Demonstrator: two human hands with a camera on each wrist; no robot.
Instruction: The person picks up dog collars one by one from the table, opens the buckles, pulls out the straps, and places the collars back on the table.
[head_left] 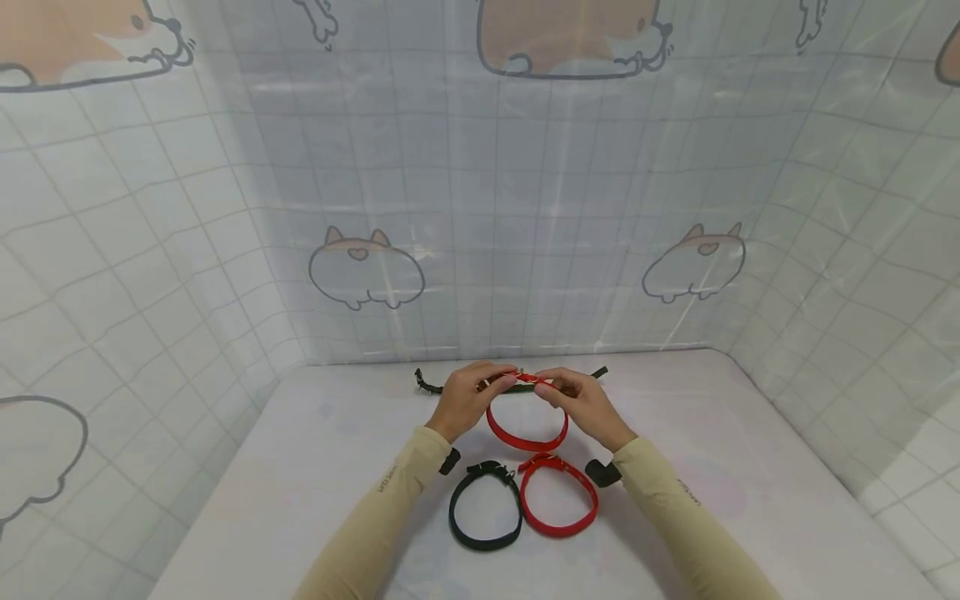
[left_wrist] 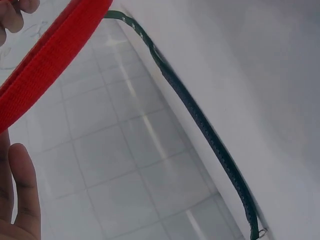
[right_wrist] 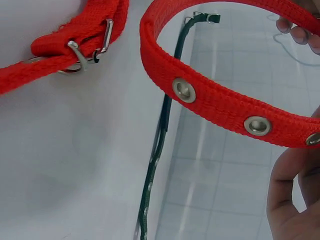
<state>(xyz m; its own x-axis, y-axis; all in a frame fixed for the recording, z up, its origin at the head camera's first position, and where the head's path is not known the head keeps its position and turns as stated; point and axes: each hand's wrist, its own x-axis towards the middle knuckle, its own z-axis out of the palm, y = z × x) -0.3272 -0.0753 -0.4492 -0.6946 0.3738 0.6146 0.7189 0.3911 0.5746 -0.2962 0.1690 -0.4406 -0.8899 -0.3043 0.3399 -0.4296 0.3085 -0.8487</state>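
Note:
Both hands hold a red collar (head_left: pixel 525 444) in a loop above the table. My left hand (head_left: pixel 468 398) pinches its upper left part near the metal fittings. My right hand (head_left: pixel 588 406) pinches the strap on the other side. In the right wrist view the held red collar (right_wrist: pixel 220 107) shows metal eyelets along its band. The left wrist view has a stretch of its red webbing (left_wrist: pixel 55 60) in front. Behind the hands a dark green collar (head_left: pixel 431 387) lies stretched out along the back of the table, partly hidden by them.
Nearer the body, a fastened black-looking collar (head_left: pixel 486 543) and a second red collar (head_left: pixel 558 530) lie side by side as loops on the white table (head_left: pixel 337 467). Patterned white sheeting (head_left: pixel 525 208) rises behind the table and along both sides.

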